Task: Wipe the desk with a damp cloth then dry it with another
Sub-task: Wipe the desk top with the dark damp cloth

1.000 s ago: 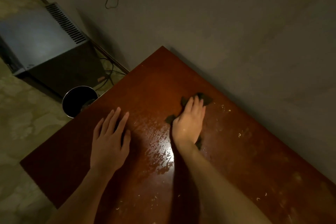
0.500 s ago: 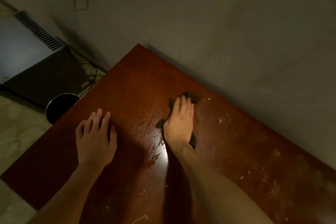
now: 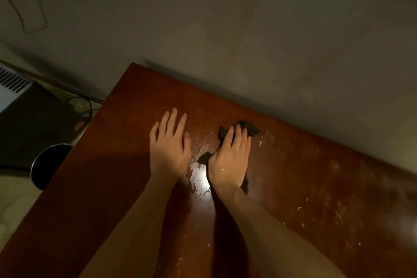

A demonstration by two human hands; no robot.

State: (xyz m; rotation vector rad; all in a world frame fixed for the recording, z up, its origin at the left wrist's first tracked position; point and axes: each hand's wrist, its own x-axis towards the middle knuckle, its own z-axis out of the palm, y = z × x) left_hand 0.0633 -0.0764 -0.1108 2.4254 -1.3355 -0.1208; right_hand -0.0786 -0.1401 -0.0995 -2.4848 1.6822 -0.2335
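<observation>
A reddish-brown wooden desk (image 3: 101, 176) fills the lower part of the view, with its back edge against a grey wall. A dark cloth (image 3: 249, 129) lies near the back edge. My right hand (image 3: 229, 160) presses flat on top of it, and the cloth's corners stick out past the fingertips and the wrist. Wet streaks and droplets (image 3: 199, 178) shine on the wood between my hands. My left hand (image 3: 170, 149) rests flat on the desk just left of the cloth, fingers spread, holding nothing. Small pale crumbs (image 3: 302, 207) dot the dry wood to the right.
A round dark bin (image 3: 48, 165) stands on the floor beside the desk's left edge. Behind the bin sits a dark box-shaped appliance (image 3: 29, 124) with a vent grille, and cables lie beside it. A loose cable (image 3: 24, 7) hangs on the wall.
My left hand has slid forward and to the right, close to my right hand. The right hand still presses the cloth near the back edge. The camera has swung to the right.
</observation>
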